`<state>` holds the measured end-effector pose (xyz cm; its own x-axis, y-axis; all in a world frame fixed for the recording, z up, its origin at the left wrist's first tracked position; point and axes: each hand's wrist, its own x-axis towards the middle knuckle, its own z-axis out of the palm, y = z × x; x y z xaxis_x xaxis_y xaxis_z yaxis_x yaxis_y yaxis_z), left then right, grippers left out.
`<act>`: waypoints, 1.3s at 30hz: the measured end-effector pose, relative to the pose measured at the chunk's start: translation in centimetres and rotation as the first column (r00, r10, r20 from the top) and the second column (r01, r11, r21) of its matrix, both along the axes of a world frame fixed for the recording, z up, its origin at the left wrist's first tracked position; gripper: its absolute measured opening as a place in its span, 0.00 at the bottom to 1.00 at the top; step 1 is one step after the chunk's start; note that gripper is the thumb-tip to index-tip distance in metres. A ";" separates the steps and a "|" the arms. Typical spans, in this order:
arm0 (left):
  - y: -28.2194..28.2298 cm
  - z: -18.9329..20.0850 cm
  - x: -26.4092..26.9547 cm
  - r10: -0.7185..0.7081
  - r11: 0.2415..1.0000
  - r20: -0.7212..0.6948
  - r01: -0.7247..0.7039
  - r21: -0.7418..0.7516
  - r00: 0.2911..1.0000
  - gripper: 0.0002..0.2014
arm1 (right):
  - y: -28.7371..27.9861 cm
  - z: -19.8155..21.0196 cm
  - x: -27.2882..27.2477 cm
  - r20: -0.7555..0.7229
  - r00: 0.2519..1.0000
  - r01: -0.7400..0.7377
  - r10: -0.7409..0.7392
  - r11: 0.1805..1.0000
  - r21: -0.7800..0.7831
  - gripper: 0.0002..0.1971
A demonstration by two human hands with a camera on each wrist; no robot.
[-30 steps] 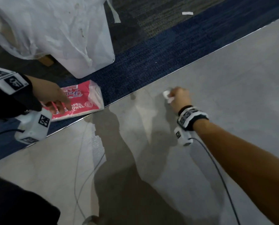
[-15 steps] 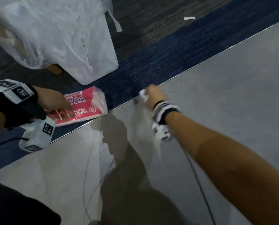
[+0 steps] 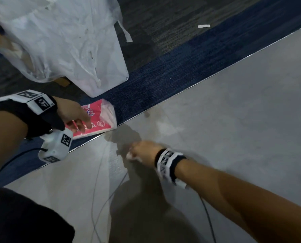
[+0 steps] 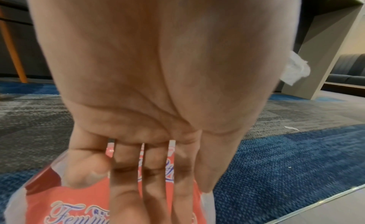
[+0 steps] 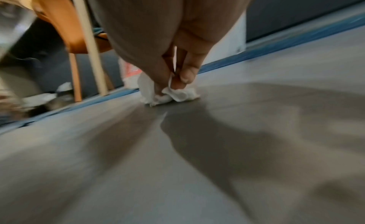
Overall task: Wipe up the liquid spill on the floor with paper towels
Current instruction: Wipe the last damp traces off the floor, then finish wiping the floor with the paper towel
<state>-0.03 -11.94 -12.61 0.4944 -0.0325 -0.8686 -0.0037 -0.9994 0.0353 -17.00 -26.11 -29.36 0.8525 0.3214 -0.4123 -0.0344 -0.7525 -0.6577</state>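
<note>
My right hand (image 3: 142, 151) pinches a crumpled white paper towel (image 3: 131, 156) and presses it on the grey floor (image 3: 233, 120). In the right wrist view the paper towel (image 5: 173, 94) is bunched under the fingertips (image 5: 186, 74). A wet, shiny patch (image 3: 117, 163) lies just left of the wad. My left hand (image 3: 76, 118) rests with straight fingers on the pink paper towel pack (image 3: 100, 120), which lies on the blue carpet by the floor's edge. The left wrist view shows the fingers (image 4: 154, 172) flat on the pack (image 4: 65, 208).
A white plastic-covered bin (image 3: 67, 41) stands on the carpet (image 3: 163, 76) behind the pack. A metal strip (image 3: 207, 76) divides carpet and floor. Thin cables (image 3: 97, 199) trail across the floor near me. A paper scrap (image 3: 204, 26) lies far back.
My right hand has swept the towel across the floor, leftward and toward me, from near the carpet strip. The left hand stays on the pack.
</note>
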 end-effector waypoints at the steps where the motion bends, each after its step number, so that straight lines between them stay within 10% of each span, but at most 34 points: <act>1: 0.4 0.0 0.3 -0.007 1.000 -0.004 0.007 0.008 1.000 0.08 | -2.6 -0.4 0.8 0.001 0.992 0.123 -0.123 0.992 -0.032 0.10; 5: 1.7 -0.2 1.0 0.021 1.000 -0.016 -0.021 0.013 1.000 0.08 | -15.7 -0.5 2.0 0.254 0.654 0.756 -0.712 0.627 -0.191 0.07; 8: 1.8 -0.1 1.5 0.022 1.000 -0.023 -0.022 -0.002 0.999 0.07 | -17.5 0.1 -0.9 0.261 0.496 0.861 -0.828 0.432 -0.268 0.08; 14: 1.1 -1.0 1.6 0.036 0.995 -0.036 -0.039 -0.088 0.999 0.08 | -7.8 0.8 -3.0 0.084 0.725 0.686 -0.684 0.706 -0.175 0.08; 18: 0.7 -1.3 2.1 -0.013 0.990 -0.047 0.006 -0.141 0.999 0.09 | -6.6 2.1 -0.9 -0.253 0.478 0.866 -0.841 0.404 0.295 0.11; 23: 2.5 -1.7 2.9 -0.050 0.993 0.018 0.052 -0.110 0.999 0.14 | -6.1 7.4 2.3 -0.512 0.429 0.804 -0.744 0.056 0.592 0.13; 39: 4.2 -2.7 4.0 -0.166 0.971 0.092 0.179 -0.158 0.982 0.16 | -5.8 25.2 16.3 -0.178 0.515 0.486 -0.839 0.114 0.867 0.08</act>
<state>3.94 -7.76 -15.30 0.5347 -0.2630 -0.8031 -0.1851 -0.9637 0.1923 -0.70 -31.94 -4.16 0.8862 -0.4587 -0.0657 0.0813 0.2935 -0.9525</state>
